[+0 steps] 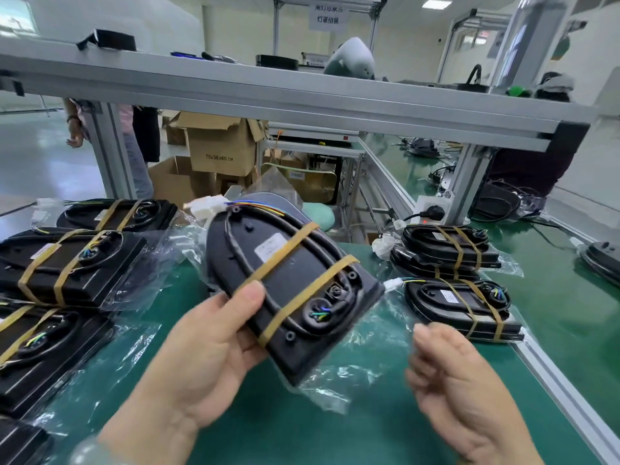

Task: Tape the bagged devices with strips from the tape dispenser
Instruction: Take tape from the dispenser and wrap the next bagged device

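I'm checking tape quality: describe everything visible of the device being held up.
The held device is a flat black plastic-looking shell, rounded at its far end, inside a clear crinkled bag. A black cable loops over its face, past a white label. Two tan tape strips cross it. A white connector sticks out at the far end. It is tilted above the green mat; the left hand grips its left edge, thumb on top.

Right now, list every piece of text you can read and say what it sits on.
"75x36x40 cm": cardboard box.
"灯罩组装": hanging sign, lower line; upper line blurred.
White label on the held device: too blurred to read.
Labels on the other taped devices: too small.
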A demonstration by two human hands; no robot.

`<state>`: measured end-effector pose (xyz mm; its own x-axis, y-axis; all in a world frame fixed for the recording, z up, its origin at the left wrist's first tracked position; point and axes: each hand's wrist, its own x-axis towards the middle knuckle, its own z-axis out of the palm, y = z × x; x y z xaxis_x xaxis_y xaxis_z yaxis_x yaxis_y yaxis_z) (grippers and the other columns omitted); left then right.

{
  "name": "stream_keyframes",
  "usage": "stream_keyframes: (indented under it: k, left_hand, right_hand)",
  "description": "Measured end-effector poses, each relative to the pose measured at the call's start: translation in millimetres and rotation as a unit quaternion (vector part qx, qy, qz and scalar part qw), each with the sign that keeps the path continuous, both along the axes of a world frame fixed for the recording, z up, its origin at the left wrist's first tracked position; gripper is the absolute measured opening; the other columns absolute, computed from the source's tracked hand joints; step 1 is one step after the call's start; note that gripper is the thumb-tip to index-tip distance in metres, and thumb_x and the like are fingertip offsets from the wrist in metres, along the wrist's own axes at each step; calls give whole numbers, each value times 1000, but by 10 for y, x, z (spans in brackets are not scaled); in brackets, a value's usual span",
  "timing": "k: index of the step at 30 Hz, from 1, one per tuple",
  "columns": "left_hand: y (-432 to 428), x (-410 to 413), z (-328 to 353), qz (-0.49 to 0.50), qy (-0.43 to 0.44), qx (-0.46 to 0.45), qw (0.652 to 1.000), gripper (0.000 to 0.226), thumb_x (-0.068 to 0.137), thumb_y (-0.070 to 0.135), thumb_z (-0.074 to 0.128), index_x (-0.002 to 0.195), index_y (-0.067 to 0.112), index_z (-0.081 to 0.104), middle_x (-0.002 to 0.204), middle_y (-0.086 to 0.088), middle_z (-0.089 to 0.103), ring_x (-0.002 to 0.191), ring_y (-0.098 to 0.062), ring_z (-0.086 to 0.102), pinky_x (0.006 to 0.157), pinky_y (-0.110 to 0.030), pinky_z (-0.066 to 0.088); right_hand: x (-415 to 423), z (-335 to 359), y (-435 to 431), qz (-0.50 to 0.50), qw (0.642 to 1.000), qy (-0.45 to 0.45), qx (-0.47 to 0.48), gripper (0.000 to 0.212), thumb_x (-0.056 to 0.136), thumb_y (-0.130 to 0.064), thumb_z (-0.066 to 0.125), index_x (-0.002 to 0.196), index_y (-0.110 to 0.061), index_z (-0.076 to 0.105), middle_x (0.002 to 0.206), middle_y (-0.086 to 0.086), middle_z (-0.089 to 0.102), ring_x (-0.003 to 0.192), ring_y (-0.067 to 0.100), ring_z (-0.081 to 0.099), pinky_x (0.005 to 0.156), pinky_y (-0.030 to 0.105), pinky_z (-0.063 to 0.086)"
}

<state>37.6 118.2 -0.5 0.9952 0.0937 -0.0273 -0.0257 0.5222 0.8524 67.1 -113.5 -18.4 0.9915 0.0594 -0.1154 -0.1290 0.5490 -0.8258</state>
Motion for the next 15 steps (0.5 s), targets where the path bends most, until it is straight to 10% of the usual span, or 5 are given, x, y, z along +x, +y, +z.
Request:
stream_keyframes:
  k: [6, 10, 15]
  left_hand:
    - [49, -9, 1, 19, -21, -55, 998, 39, 71, 28, 63, 106, 10, 71, 99, -13, 74, 76, -20, 72, 60, -33, 58]
    - [40, -50, -9, 77, -48, -10, 996, 45, 73, 27, 62, 113, 5, 65, 104, -15, 73, 81, -21, 72, 62, -31, 58]
    - [401, -82, 51, 175, -61, 28, 982, 40, 75, 26, 59, 111, 10, 63, 104, -6, 74, 85, -18, 73, 64, -31, 60]
  right_hand:
    - [-127, -163, 313, 167, 986, 13, 0, 97, 31, -31, 96, 119, -16, 58, 104, 9, 73, 89, 28, 71, 69, 38, 55]
    - [-247, -208, 517, 226, 951, -32, -207, 42, 57, -22, 78, 93, -4, 65, 77, 16, 73, 46, 16, 59, 41, 20, 40]
    - [-211, -146, 408, 240, 948, -12, -210, 5, 64, -11, 72, 67, -7, 73, 71, 21, 69, 44, 19, 58, 39, 20, 38]
